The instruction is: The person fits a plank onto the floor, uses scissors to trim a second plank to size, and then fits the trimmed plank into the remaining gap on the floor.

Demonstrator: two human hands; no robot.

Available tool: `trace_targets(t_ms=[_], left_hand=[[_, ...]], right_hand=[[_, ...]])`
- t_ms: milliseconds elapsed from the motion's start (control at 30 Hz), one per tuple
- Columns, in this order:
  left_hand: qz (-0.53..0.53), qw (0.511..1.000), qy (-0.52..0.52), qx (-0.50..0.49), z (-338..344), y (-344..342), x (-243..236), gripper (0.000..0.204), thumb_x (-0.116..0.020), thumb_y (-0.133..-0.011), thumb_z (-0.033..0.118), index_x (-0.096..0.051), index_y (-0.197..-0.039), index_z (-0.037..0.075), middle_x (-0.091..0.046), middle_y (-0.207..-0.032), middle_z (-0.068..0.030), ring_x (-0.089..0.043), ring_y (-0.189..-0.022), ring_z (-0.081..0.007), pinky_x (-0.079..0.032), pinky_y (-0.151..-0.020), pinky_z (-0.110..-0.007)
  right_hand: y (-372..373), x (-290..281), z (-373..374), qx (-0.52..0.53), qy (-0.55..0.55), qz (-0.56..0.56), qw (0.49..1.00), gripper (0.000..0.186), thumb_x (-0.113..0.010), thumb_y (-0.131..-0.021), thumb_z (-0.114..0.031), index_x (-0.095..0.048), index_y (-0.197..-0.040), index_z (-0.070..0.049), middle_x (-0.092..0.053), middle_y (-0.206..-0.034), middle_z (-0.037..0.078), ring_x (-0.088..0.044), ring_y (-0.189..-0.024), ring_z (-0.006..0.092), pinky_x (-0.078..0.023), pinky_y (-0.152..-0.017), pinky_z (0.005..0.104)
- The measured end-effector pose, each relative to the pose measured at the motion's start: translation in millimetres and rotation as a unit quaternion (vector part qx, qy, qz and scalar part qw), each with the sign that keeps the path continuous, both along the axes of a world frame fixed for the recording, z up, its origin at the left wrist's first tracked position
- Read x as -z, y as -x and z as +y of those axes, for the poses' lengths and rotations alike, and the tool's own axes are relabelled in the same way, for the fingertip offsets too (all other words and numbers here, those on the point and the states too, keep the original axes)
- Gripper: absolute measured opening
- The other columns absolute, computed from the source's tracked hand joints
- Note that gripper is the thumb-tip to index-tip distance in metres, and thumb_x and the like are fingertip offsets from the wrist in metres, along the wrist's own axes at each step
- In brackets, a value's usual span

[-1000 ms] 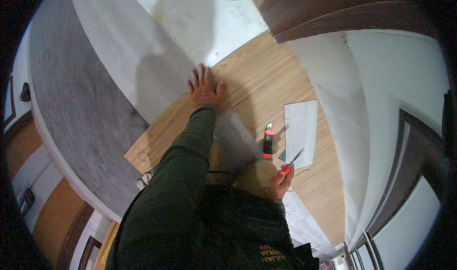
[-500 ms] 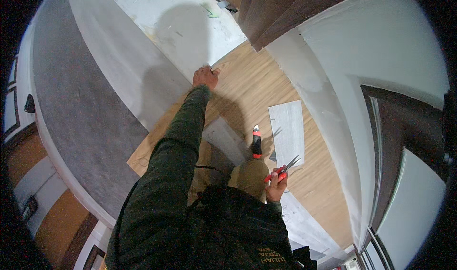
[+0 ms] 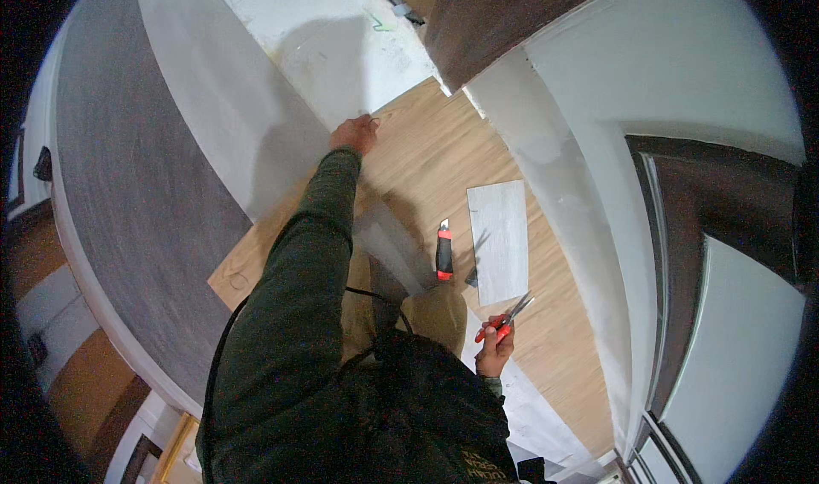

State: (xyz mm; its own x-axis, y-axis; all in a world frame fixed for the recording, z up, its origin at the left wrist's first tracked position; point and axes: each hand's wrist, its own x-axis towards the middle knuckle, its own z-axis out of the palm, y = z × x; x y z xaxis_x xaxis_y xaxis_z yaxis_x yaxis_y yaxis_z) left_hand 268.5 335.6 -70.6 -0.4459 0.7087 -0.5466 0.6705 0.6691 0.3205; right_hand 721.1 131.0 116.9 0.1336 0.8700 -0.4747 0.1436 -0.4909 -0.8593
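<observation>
Red-handled snips (image 3: 504, 321), long axis diagonal, tips toward upper right

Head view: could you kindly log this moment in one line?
left hand: at edge of board; right hand: holding scissors; knife: on board; grey piece: on board, right of knife

Pale wall (image 3: 614, 75) seen at right, interrupted by dark frame (image 3: 725, 194). Brown panel (image 3: 512, 23) seen at top, white surface (image 3: 324, 75) beside it marked in green. Dark grey surface (image 3: 145, 160) bordered at left by pale edging (image 3: 90, 277).
</observation>
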Motion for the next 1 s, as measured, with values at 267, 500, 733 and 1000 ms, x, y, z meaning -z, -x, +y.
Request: trace_targets(t_ms=[267,500,733,1000], left_hand=[[0.042,0.994,-0.087,-0.041,-73,48,-36,0.048,-0.044,-0.098,0.048,-0.070,-0.103,0.008,-0.070,-0.095,-0.0225,-0.066,-0.094,-0.0442,-0.052,-0.084,-0.054],[-0.018,0.974,-0.224,0.026,-133,74,-152,0.055,-0.049,-0.097,0.050,-0.062,-0.084,-0.002,-0.058,-0.071,-0.0280,-0.060,-0.066,-0.0438,-0.045,-0.064,-0.050],[-0.061,0.957,-0.284,0.015,-222,46,-248,0.055,-0.050,-0.099,0.046,-0.056,-0.077,-0.004,-0.046,-0.062,-0.0248,-0.047,-0.053,-0.0348,-0.039,-0.056,-0.045],[-0.307,0.901,-0.296,0.079,-291,34,-302,0.046,-0.063,-0.095,0.042,-0.061,-0.083,-0.002,-0.055,-0.064,-0.0064,-0.050,-0.064,-0.0145,-0.041,-0.058,-0.037]], right_hand=[[3,-5,3,-0.077,-0.001,-0.009,0.997,0.039,-0.065,-0.094,-0.024,-0.055,-0.123,0.000,-0.061,-0.096,0.006,-0.055,-0.073,0.0121,-0.048,-0.065,0.0275],[64,-44,81,-0.247,-0.017,0.053,0.967,0.052,-0.068,-0.092,-0.024,-0.052,-0.134,0.001,-0.064,-0.109,0.007,-0.059,-0.101,0.0157,-0.049,-0.091,0.0326],[125,-125,96,-0.247,-0.088,0.211,0.941,0.062,-0.065,-0.090,-0.019,-0.044,-0.143,0.004,-0.061,-0.125,0.010,-0.057,-0.112,0.0180,-0.046,-0.100,0.0341],[136,-185,14,-0.233,-0.064,0.254,0.936,0.063,-0.067,-0.087,-0.016,-0.045,-0.142,0.005,-0.061,-0.128,0.010,-0.056,-0.114,0.0180,-0.043,-0.101,0.0325]])
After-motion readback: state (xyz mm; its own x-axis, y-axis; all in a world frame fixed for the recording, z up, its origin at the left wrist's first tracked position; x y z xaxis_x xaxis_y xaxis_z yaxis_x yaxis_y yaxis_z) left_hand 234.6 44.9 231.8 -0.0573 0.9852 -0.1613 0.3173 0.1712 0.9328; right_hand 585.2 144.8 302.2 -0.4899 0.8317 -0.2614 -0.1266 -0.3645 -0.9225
